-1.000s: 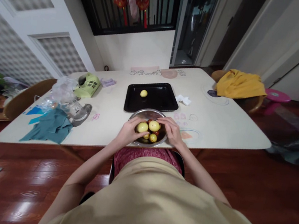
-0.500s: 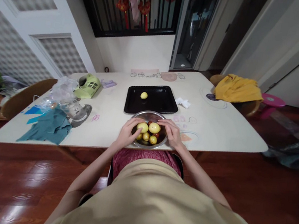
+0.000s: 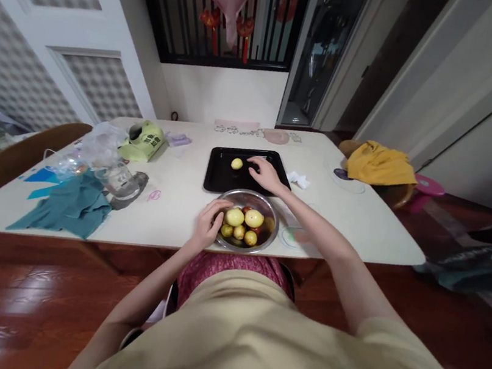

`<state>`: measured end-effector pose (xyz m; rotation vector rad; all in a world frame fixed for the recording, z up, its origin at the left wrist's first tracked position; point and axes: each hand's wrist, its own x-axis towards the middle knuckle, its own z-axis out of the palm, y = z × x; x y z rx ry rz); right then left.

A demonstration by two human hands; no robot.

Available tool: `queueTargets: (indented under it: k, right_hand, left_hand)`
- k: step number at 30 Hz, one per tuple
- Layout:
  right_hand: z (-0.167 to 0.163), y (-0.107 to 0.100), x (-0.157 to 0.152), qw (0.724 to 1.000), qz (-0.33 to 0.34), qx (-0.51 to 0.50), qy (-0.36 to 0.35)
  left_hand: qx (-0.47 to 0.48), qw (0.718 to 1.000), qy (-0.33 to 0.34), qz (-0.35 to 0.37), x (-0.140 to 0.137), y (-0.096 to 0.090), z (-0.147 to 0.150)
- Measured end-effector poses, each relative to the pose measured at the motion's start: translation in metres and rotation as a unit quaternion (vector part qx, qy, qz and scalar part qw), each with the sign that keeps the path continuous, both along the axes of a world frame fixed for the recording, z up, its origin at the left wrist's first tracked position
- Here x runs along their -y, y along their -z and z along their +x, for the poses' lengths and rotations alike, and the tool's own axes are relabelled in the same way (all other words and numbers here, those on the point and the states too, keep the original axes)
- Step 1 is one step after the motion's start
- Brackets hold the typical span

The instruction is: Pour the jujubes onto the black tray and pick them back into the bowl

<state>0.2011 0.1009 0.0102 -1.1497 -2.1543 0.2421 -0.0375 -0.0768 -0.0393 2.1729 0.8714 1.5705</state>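
Observation:
In front of me a round metal bowl (image 3: pixel 272 234) holds several shiny yellow, rounded fruit-like pieces (image 3: pixel 254 218), with darker reddish ones partly hidden under them. My left hand (image 3: pixel 209 223) is at the bowl's left rim, fingers curved over the edge and thumb apart. Beyond the bowl lies a black rectangular tray (image 3: pixel 223 182) with one small yellow round piece (image 3: pixel 237 163) on it. My right hand (image 3: pixel 266 175) hovers over the tray's right half, its fingers apart and nothing in them, a short gap to the right of that piece.
A crumpled white tissue (image 3: pixel 299 180) lies right of the tray. On the left of the table (image 3: pixel 170 198) are a green cap-like item (image 3: pixel 144 141), a clear plastic jar (image 3: pixel 119 181), plastic bags (image 3: pixel 103 141) and a teal cloth (image 3: pixel 70 204). Yellow fabric (image 3: pixel 381 164) drapes a chair at right.
My right hand has left the bowl's right side and reached forward over the tray. My left hand has drawn back from the yellow pieces to the bowl's rim. The view has shifted slightly.

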Motion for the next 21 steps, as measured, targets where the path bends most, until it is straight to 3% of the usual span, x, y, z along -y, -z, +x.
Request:
queueTargets:
  k: [2, 5, 8, 16, 21]
  right_hand:
    - [-0.017, -0.004, -0.034, 0.993, -0.051, 0.109, 0.018]
    - [-0.040, -0.004, -0.067, 0.985, -0.078, 0.156, 0.009]
    - [-0.057, 0.001, -0.081, 0.979, -0.090, 0.184, -0.013]
    - [-0.057, 0.005, -0.070, 0.973, -0.082, 0.214, -0.023]
    - [-0.034, -0.006, -0.034, 0.990, -0.034, 0.127, -0.047]
  left_hand:
    - [0.002, 1.000, 0.004, 0.003, 0.001, 0.000, 0.001]
    - [0.004, 1.000, 0.009, 0.007, 0.001, 0.000, 0.002]
    - [0.003, 1.000, 0.008, 0.005, 0.002, 0.001, 0.002]
    - [0.003, 1.000, 0.014, -0.001, 0.003, -0.001, 0.002]
    - [0.004, 1.000, 0.014, -0.005, 0.004, -0.003, 0.002]
